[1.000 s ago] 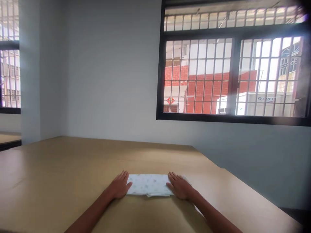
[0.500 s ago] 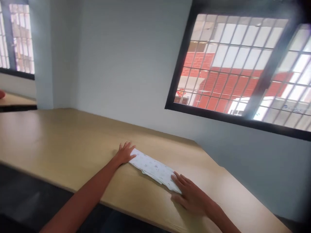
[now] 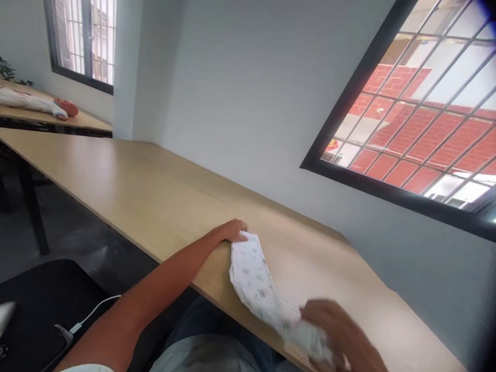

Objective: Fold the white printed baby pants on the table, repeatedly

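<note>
A folded white cloth (image 3: 251,271) with small printed figures lies at a slant on the wooden table, its lower end by the front edge. At its far end, my left hand (image 3: 235,230) is closed, with thumb and fingers pinching the corner. My right hand (image 3: 337,330) is at the near end, curled around the cloth there. Motion smears both this hand and the near end of the cloth, and the fingertips are partly hidden.
The wooden table (image 3: 127,170) runs along a grey wall, with a barred window (image 3: 422,129) at right. A black chair (image 3: 46,294) with a white cable (image 3: 95,311) stands at lower left. Another table at far left holds white fabric (image 3: 27,101) and a red-brown object (image 3: 66,107).
Both hands have gone from lying flat on the cloth to gripping its ends. The cloth has turned, its near end now closer to my body. The view has swung left and down.
</note>
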A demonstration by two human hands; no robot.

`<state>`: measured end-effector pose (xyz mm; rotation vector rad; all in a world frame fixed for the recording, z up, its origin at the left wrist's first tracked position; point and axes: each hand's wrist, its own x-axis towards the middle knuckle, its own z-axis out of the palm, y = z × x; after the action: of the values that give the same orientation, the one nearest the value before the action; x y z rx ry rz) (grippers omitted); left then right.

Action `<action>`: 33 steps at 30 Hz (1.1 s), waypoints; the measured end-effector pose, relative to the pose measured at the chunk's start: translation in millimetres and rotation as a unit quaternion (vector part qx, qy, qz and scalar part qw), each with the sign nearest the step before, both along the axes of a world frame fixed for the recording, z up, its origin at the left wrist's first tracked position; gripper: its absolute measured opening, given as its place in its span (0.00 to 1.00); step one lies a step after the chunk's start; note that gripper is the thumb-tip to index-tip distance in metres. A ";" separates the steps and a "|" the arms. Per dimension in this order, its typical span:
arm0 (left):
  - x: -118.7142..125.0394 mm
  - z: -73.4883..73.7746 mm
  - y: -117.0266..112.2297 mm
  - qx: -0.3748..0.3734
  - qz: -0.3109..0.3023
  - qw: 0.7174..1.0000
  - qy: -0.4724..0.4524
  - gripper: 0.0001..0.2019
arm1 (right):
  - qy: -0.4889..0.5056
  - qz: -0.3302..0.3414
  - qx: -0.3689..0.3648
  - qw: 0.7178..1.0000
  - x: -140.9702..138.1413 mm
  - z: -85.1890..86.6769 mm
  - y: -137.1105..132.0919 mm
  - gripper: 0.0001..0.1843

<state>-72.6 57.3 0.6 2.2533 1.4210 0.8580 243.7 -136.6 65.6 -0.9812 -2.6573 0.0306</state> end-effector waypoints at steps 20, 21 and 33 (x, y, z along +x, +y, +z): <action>-10.8 14.2 -4.0 -0.074 -0.111 0.990 -0.050 0.20 | 0.063 -0.055 -0.026 0.996 -102.7 -56.7 177.3 0.18; -10.7 14.7 -5.8 -0.072 -0.117 0.990 -0.041 0.20 | 0.063 -0.058 -0.027 0.996 -102.9 -55.7 178.8 0.18; 27.7 36.1 -51.6 0.089 -0.152 0.982 0.068 0.15 | 0.155 -0.151 0.010 0.976 -86.6 -37.1 164.5 0.20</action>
<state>-44.9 5.7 36.7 2.6210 1.0444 0.7680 157.1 27.9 28.5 -1.2499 -2.2039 0.0835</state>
